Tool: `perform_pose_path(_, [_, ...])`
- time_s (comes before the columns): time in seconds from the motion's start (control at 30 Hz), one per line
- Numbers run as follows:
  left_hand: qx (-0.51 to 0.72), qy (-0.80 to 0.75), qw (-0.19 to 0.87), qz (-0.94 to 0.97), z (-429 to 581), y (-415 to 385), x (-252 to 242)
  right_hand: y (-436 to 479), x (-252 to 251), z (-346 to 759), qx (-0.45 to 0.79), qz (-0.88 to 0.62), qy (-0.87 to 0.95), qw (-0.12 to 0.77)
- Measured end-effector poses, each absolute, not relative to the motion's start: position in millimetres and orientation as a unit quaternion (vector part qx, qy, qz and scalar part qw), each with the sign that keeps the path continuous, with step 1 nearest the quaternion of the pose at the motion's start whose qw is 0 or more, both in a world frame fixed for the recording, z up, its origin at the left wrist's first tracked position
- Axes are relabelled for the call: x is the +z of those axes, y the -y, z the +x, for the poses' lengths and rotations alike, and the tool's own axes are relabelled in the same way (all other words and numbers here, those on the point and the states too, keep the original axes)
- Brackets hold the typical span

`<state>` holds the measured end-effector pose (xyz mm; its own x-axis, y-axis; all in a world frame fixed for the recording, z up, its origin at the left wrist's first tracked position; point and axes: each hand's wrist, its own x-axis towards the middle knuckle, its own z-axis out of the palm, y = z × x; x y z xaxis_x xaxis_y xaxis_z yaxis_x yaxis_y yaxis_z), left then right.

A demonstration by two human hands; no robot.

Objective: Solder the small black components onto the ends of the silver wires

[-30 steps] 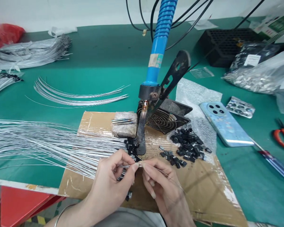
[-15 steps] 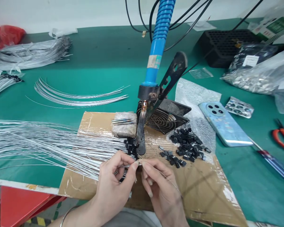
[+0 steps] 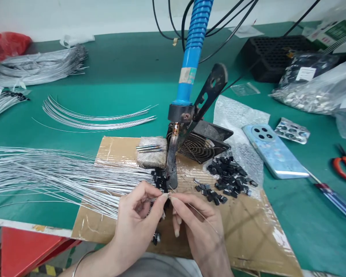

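My left hand (image 3: pixel 140 223) and my right hand (image 3: pixel 200 223) meet fingertip to fingertip at the front of the cardboard sheet (image 3: pixel 248 231). Both are closed in a pinch on a thin wire (image 3: pixel 203 216), which trails across my right fingers. The exact spot they grip is too small to make out. Just behind my fingertips are black connector pieces (image 3: pixel 159 180) at the ends of many white wires (image 3: pixel 75 173). Another small black piece (image 3: pixel 156 238) shows below my left fingers. Over the hands stands a blue hose (image 3: pixel 189 57) ending in a metal nozzle (image 3: pixel 172 154).
Behind the nozzle sits a black fan (image 3: pixel 202 144), beside a wrapped block (image 3: pixel 152 154). Loose black connectors (image 3: pixel 230 175) lie to the right, near a blue phone (image 3: pixel 273 152). Farther right are a screwdriver (image 3: pixel 334 200) and orange-handled pliers (image 3: pixel 344 169). Loose white wires (image 3: pixel 98 121) lie back left.
Both hands have shifted slightly, the left a little leftward, and their fingertips stay together on the wire. A small black piece below my left fingers now shows more clearly.
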<state>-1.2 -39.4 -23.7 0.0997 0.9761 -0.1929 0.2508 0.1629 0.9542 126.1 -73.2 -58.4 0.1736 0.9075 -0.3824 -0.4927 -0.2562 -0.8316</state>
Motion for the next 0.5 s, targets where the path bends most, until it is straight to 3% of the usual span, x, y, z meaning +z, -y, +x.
perform_pose_path(0.5, [0.353, -0.545, 0.469, 0.599, -6.7, 46.3, -29.0, 73.5, -51.8, 125.4, 0.616, -0.511, 0.187, 0.57])
